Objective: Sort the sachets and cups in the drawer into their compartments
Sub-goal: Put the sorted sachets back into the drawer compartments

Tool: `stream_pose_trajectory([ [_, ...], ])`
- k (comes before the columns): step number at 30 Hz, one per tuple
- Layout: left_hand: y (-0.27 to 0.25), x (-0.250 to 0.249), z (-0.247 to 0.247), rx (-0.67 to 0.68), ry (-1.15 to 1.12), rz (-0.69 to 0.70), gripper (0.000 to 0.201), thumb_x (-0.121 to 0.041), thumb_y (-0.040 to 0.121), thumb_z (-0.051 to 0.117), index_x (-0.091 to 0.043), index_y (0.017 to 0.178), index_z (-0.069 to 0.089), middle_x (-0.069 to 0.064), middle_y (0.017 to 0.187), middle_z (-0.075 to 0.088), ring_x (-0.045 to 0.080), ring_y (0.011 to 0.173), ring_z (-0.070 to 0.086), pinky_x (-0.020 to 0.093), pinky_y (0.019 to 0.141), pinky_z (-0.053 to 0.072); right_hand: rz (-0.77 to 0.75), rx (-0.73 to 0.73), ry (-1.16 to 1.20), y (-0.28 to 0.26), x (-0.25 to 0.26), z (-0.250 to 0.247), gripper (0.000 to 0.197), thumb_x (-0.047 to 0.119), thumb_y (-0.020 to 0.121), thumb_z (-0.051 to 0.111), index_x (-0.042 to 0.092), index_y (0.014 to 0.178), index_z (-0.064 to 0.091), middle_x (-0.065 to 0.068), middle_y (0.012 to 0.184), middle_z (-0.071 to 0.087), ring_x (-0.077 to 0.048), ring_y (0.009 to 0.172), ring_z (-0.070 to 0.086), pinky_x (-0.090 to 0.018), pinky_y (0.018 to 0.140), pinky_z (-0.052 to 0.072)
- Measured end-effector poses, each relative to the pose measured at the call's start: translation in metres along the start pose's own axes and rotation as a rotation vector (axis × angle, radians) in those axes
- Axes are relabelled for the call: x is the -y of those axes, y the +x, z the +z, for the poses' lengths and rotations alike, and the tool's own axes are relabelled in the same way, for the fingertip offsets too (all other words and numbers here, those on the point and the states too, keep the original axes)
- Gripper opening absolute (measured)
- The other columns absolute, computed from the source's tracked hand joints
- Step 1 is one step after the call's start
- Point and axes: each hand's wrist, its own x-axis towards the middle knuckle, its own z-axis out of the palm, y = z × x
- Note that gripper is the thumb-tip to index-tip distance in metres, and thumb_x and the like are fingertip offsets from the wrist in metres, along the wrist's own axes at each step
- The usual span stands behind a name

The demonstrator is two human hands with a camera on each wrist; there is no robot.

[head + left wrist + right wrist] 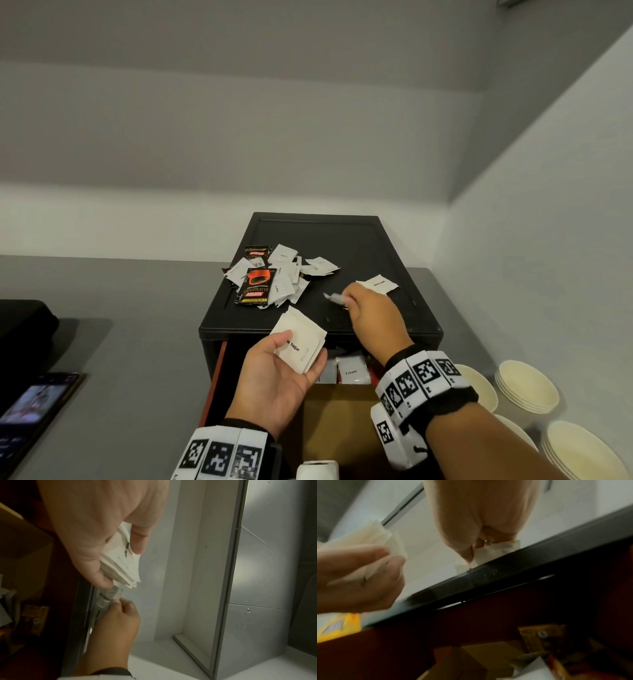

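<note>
The drawer (219,373) sits pulled out under the black box (342,246), with loose sachets (274,277) piled on top. The left hand (277,380) grips a sugar stack (301,342). The right hand (373,318) pinches one small sachet (334,298).

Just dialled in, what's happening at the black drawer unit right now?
A person is sorting sachets. The left hand holds a small stack of white sugar sachets above the open drawer. The right hand pinches one white sachet off the top of the black drawer unit, where a loose pile of white and black-and-red coffee sachets still lies unsorted. White paper cups stand to the right on the grey counter.
</note>
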Motion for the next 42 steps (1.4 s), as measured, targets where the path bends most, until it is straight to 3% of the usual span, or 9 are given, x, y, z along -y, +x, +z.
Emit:
stream_pose_trajectory([
  [3, 0.000, 0.000, -0.001, 0.001, -0.010, -0.003, 0.017, -0.006, 0.093, 0.042, -0.004, 0.103, 0.055, 0.020, 0.102, 0.062, 0.035, 0.094, 0.058, 0.048, 0.083, 0.045, 0.154, -0.191, 0.336, -0.003, -0.005, -0.006, 0.014, 0.015, 0.099, 0.041, 0.015, 0.092, 0.053, -0.001, 0.085, 0.057, -0.014, 0.078, 0.054, -0.014, 0.059, 0.039],
  [6, 0.002, 0.000, -0.002, 0.019, -0.024, -0.013, 0.020, -0.007, 0.093, 0.042, -0.004, 0.108, 0.055, 0.022, 0.108, 0.062, 0.037, 0.099, 0.058, 0.048, 0.079, 0.046, 0.228, -0.291, 0.510, -0.006, -0.001, -0.011, 0.011, 0.011, 0.096, 0.046, 0.018, 0.089, 0.052, 0.002, 0.093, 0.051, -0.008, 0.085, 0.050, -0.008, 0.068, 0.039],
  [11, 0.002, 0.003, 0.001, 0.101, -0.054, -0.009, 0.026, -0.011, 0.094, 0.040, -0.004, 0.112, 0.057, 0.023, 0.113, 0.064, 0.037, 0.110, 0.057, 0.048, 0.088, 0.046, 0.212, 0.018, 0.826, -0.020, 0.025, -0.014, 0.020, 0.010, 0.093, 0.052, 0.022, 0.078, 0.058, 0.003, 0.085, 0.061, -0.009, 0.075, 0.057, -0.024, 0.067, 0.048],
  [15, 0.002, 0.001, 0.003, 0.079, -0.030, 0.032, 0.021, -0.011, 0.095, 0.040, -0.005, 0.105, 0.058, 0.020, 0.099, 0.068, 0.034, 0.096, 0.060, 0.049, 0.091, 0.044, 0.101, 0.237, 0.691, -0.028, 0.030, -0.015, 0.025, 0.009, 0.094, 0.051, 0.024, 0.078, 0.064, 0.001, 0.086, 0.067, -0.011, 0.081, 0.063, -0.031, 0.078, 0.054],
  [19, 0.003, -0.004, -0.001, 0.024, -0.060, 0.057, 0.018, -0.009, 0.094, 0.044, -0.006, 0.106, 0.056, 0.018, 0.105, 0.065, 0.035, 0.100, 0.059, 0.053, 0.088, 0.045, 0.150, 0.082, 0.600, -0.027, 0.013, -0.024, 0.052, -0.013, 0.091, 0.034, 0.023, 0.118, 0.060, 0.009, 0.114, 0.058, -0.006, 0.114, 0.053, -0.018, 0.097, 0.040],
  [22, 0.002, -0.003, -0.003, 0.011, -0.057, 0.055, 0.017, -0.009, 0.094, 0.045, -0.007, 0.107, 0.056, 0.018, 0.106, 0.064, 0.035, 0.098, 0.059, 0.054, 0.085, 0.044, 0.191, -0.005, 0.475, -0.023, -0.006, -0.034, 0.058, -0.018, 0.086, 0.037, 0.016, 0.129, 0.055, 0.003, 0.125, 0.060, -0.008, 0.113, 0.052, -0.012, 0.090, 0.038],
  [25, 0.000, -0.002, -0.001, 0.013, -0.042, 0.047, 0.015, -0.009, 0.094, 0.045, -0.007, 0.103, 0.056, 0.018, 0.105, 0.064, 0.034, 0.096, 0.059, 0.054, 0.087, 0.044, 0.238, -0.016, 0.394, -0.020, -0.017, -0.037, 0.046, -0.002, 0.092, 0.046, 0.019, 0.132, 0.053, -0.003, 0.137, 0.053, -0.017, 0.119, 0.053, -0.022, 0.092, 0.046],
  [28, -0.001, -0.001, 0.003, 0.020, -0.023, 0.039, 0.015, -0.008, 0.095, 0.044, -0.006, 0.100, 0.057, 0.018, 0.101, 0.065, 0.033, 0.094, 0.059, 0.053, 0.089, 0.043, 0.191, 0.264, 0.129, -0.024, -0.021, -0.034, 0.059, 0.031, 0.088, 0.062, 0.024, 0.142, 0.039, 0.004, 0.156, 0.022, -0.019, 0.141, 0.027, -0.033, 0.112, 0.027],
  [42, -0.003, 0.003, 0.004, 0.027, 0.038, -0.027, 0.014, -0.006, 0.093, 0.044, -0.007, 0.102, 0.055, 0.020, 0.104, 0.062, 0.034, 0.096, 0.058, 0.042, 0.081, 0.047, 0.083, 0.159, -0.217, -0.015, -0.012, -0.019, 0.030, 0.025, 0.100, 0.039, 0.017, 0.121, 0.059, -0.005, 0.121, 0.061, -0.020, 0.111, 0.055, -0.029, 0.092, 0.044],
])
